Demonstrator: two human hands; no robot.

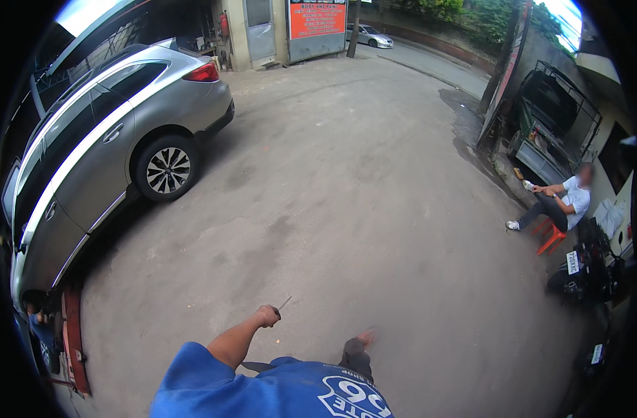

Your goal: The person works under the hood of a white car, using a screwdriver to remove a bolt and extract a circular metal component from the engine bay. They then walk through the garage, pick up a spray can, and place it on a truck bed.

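My left hand [267, 315] is out in front of my blue shirt, its fingers closed round the dark end of a thin, straight metal tool [284, 303]. The tool's narrow shaft points forward and to the right; its exact kind is too small to make out. Under the hand lies bare grey pavement, and the hand touches nothing else. My right hand does not show. Below my body, a dark trouser leg [356, 357] and a blurred foot [365, 338] come into view.
A silver car [116, 132] stands along the left, with a red metal beam [74, 341] and a crouching person [41, 322] near its front. At right, a person in white [576, 196] sits on a red stool [552, 237] beside a motorcycle [587, 268]. A street with a parked car [369, 36] lies behind.
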